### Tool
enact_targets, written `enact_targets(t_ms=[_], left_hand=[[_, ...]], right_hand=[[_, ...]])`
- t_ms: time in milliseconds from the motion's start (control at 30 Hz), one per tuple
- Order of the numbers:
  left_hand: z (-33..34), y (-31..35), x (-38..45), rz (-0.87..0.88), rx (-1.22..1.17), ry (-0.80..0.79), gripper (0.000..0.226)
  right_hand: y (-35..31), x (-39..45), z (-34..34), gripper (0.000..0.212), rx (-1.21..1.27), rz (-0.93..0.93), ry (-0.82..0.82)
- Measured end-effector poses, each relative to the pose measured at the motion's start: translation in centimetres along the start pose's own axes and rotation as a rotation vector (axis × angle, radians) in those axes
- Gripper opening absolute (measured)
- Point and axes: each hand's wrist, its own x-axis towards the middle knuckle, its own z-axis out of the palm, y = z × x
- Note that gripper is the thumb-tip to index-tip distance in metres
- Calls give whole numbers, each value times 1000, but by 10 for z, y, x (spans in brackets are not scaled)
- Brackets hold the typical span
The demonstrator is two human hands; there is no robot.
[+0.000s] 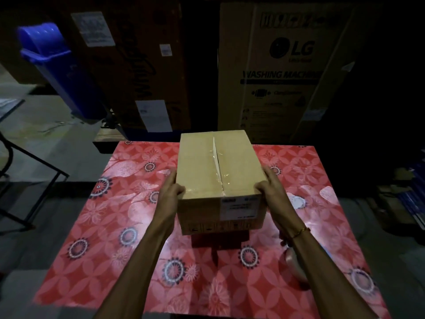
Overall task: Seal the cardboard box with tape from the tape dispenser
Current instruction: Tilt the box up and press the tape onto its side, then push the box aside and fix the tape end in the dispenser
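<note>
A brown cardboard box (202,171) sits at the middle of the table, its top flaps closed. Shiny clear tape runs along the near part of the centre seam, and the seam gapes slightly toward the far end. A white label is on the near face. My left hand (170,192) grips the box's left side near the front corner. My right hand (269,187) grips the right side, thumb on the top. A dark shape (218,241) lies under the box's near edge; I cannot tell whether it is a shadow or an object. I cannot make out the tape dispenser.
The table wears a red floral cloth (110,226). A brownish rounded object (293,261) lies partly hidden under my right forearm. Large cartons (276,65) stand behind the table, with a blue bin (62,70) at the back left and a black metal frame (27,180) at the left.
</note>
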Motion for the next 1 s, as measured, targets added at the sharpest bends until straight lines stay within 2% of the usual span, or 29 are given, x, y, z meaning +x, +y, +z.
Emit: enact_targets(t_ms=[67, 167, 367, 500, 600, 733, 800, 900, 1000], left_hand=[[4, -12, 0, -27, 62, 1, 60], [9, -28, -4, -90, 78, 9, 67], [9, -42, -6, -65, 160, 1, 68], [8, -35, -1, 43, 579, 25, 70], [17, -30, 0, 89, 854, 68, 63], [47, -26, -10, 356, 1056, 177, 45], [67, -27, -15, 458, 1083, 95, 47], [98, -29, -23, 571, 1165, -85, 52], [122, -40, -28, 619, 1283, -220, 57]], right_hand=[[17, 0, 0, 62, -1, 33, 1], [35, -1, 1, 64, 19, 65, 6], [50, 2, 3, 73, 59, 58, 20], [56, 2, 2, 71, 66, 35, 18], [57, 2, -3, 67, 37, 10, 13], [56, -2, -24, 39, -90, -49, 77], [59, -8, -42, 33, -190, -63, 120], [72, -20, -76, 38, -271, -41, 178], [90, -30, -105, 40, -385, -24, 236]])
